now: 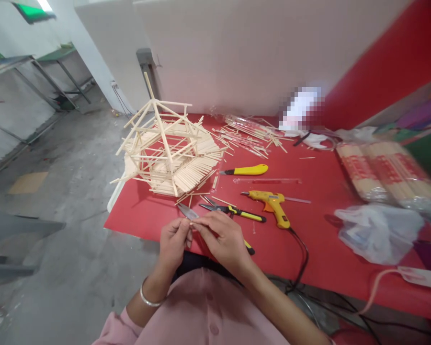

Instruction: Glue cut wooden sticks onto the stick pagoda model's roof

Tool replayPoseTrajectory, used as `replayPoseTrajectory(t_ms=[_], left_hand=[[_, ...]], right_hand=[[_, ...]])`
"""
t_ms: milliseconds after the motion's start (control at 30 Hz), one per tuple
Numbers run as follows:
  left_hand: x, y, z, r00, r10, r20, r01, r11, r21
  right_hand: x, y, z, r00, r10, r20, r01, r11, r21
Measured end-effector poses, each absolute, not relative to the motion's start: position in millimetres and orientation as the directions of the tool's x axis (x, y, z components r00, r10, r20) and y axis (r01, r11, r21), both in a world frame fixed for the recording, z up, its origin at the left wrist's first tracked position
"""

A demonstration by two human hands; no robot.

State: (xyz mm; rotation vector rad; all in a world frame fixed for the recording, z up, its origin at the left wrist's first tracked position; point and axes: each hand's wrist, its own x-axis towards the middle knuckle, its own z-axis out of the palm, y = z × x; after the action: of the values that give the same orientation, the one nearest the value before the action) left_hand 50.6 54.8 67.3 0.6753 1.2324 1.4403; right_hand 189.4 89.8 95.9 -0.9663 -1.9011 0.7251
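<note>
Left hand (175, 235) and right hand (222, 235) narrowly pinch a tiny, barely visible piece (191, 223) near the stick model (164, 141) at the desk's left end, its deck (194, 173) seemingly mostly laid, roof (173, 103) bare framing, loose sticks (278, 142) unused.

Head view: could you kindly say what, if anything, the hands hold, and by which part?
It cannot be told: left hand and right hand meet at their fingertips, anything between indistinct.
</note>
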Motion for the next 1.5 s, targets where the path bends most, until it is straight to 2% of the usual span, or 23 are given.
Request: replayPoseTrajectory(t_ms=[133,233,500,700,833,967,1100,1200,1300,1367,1433,1500], left_hand=[[56,55,76,-0.279,0.931,-0.238,-0.498,0.072,0.864],[60,56,77,-0.249,0.93,-0.27,-0.527,0.104,0.844],[75,64,75,-0.289,0.892,-0.347,-0.6,0.113,0.792],[78,65,78,-0.296,0.904,-0.309,-0.565,0.095,0.82],[77,64,82,-0.287,0.91,-0.3,-0.553,0.098,0.827],[72,64,84,-0.179,0.912,-0.37,-0.56,0.214,0.8],[62,65,79,0.011,0.909,-0.416,-0.521,0.361,0.774],[58,68,76,0.104,0.913,-0.395,-0.473,0.394,0.788],[58,70,77,0.13,0.922,-0.366,-0.486,0.381,0.787],[59,70,79,0.119,0.925,-0.359,-0.53,0.366,0.765],[58,70,81,0.077,0.925,-0.373,-0.585,0.345,0.734],[57,70,83,0.029,0.919,-0.393,-0.63,0.322,0.706]], right_hand=[[190,95,92,-0.2,0.907,0.37,0.257,0.413,-0.874],[191,94,88,-0.137,0.938,0.318,0.196,0.34,-0.92],[191,89,85,-0.143,0.981,0.129,0.093,0.143,-0.985],[193,89,80,-0.148,0.982,0.115,0.057,0.125,-0.991],[198,95,77,-0.208,0.965,0.16,0.052,0.175,-0.983],[214,106,82,-0.348,0.891,0.29,0.192,0.371,-0.909],[231,117,87,-0.583,0.69,0.429,0.296,0.672,-0.679],[235,120,87,-0.631,0.637,0.444,0.33,0.737,-0.589],[240,121,86,-0.618,0.65,0.443,0.337,0.728,-0.597],[252,124,84,-0.546,0.716,0.435,0.415,0.682,-0.602],[275,128,81,-0.351,0.826,0.442,0.619,0.559,-0.552],[305,133,76,-0.078,0.899,0.43,0.859,0.279,-0.428]])
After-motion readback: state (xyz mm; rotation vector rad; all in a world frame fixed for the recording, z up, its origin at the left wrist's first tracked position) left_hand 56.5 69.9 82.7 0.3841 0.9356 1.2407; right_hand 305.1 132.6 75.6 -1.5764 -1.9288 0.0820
